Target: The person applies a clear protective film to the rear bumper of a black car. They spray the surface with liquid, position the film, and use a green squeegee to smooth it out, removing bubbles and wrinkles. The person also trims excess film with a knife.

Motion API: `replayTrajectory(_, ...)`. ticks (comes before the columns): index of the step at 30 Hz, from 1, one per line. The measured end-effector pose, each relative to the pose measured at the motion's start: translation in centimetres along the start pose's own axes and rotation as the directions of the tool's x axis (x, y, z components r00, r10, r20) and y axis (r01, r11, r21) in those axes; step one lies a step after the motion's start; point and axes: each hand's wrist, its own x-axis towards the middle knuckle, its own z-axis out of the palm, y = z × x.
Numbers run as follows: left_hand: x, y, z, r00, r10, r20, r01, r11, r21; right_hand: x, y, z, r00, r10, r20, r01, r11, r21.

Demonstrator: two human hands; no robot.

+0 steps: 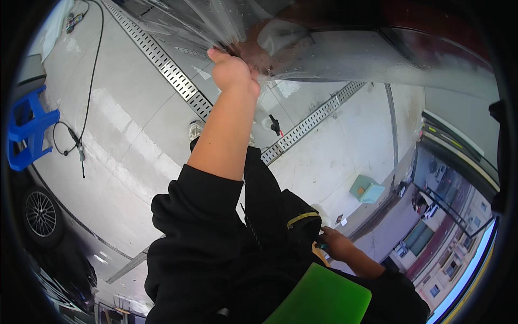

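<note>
My left hand [234, 72] reaches up to a car's glossy body panel [348, 52], its fingers curled on a sheet of clear film [220, 24]. Folds in the film fan out from that grip, and water drops dot the wet surface. Down at my right side, my right hand [339, 244] is beside the open, yellow-edged pocket [303, 220] of my black clothing. Something small and teal [322, 246] shows at its fingers; whether it is held cannot be told. A green flexible squeegee card [323, 297] is close below the camera, its lower end out of view.
A spray bottle [265, 120] with a black trigger stands near my feet. Slotted metal drains [178, 79] cross the tiled floor. At left are a blue plastic stool [30, 125], a black cable [95, 60] and another car's wheel [40, 212]. A pale green box [366, 189] sits at right.
</note>
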Motion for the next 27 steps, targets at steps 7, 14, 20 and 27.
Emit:
replayTrajectory(7, 0.4, -0.5, -0.7, 0.995, 0.078, 0.061, -0.077, 0.997, -0.026, 16.8, 9.8, -6.8, 0.958, 0.056, -0.280, 0.104, 0.845, 0.525)
replayTrajectory(14, 0.3, -1.1, -1.2, 0.974, 0.205, 0.092, -0.202, 0.978, -0.044, 52.6, 12.1, -3.5, 0.901, 0.308, -0.307, 0.031, 0.658, 0.752)
replayTrajectory(20, -0.1, -1.6, -1.5, 0.971, 0.222, 0.086, -0.215, 0.973, -0.085, 56.4, 8.1, 0.1, 0.817, 0.413, -0.402, -0.209, 0.862, 0.463)
replayTrajectory(27, -1.7, -0.1, -2.7, 0.991, 0.133, 0.026, -0.130, 0.986, -0.103, 34.4, 1.1, -6.8, 0.700, -0.242, -0.672, 0.712, 0.160, 0.684)
